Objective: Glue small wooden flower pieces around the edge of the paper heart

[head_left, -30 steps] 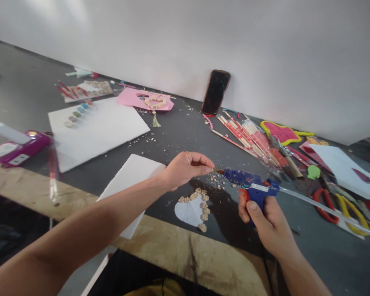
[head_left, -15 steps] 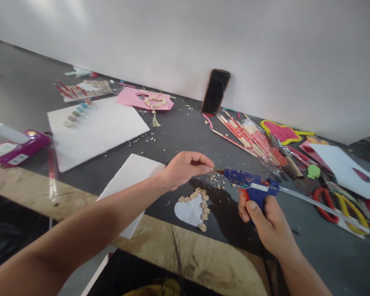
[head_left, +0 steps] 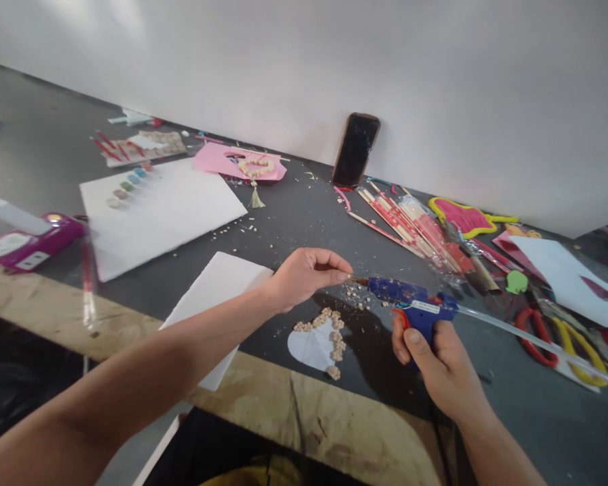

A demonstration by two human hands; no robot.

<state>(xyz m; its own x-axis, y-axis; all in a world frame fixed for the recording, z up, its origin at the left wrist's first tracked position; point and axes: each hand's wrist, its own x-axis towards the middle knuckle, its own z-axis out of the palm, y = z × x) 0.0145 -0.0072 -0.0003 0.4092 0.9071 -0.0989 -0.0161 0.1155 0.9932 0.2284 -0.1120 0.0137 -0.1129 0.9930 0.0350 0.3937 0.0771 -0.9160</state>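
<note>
My right hand (head_left: 438,358) is wrapped round the handle of a blue hot glue gun (head_left: 398,291), fingers at its orange trigger. A long clear glue stick (head_left: 517,331) runs out of the gun's back end. The nozzle points left and meets the fingertips of my left hand (head_left: 311,273), which are pinched together; whatever they hold is too small to name. Below them on the dark table lies a white paper heart (head_left: 309,345), edged along its top and right side with small tan pieces. Loose tan bits (head_left: 357,297) are scattered under the nozzle.
A phone (head_left: 355,150) leans on the wall. Wrapped sticks (head_left: 400,226), red scissors (head_left: 534,337) and yellow-handled scissors (head_left: 582,351) lie to the right. White boards (head_left: 182,202), a beaded loop with tassel (head_left: 256,169) and a purple device (head_left: 33,241) are on the left.
Almost nothing differs. Both hands and the glue gun hold the same position, and the whole view has shifted very slightly.
</note>
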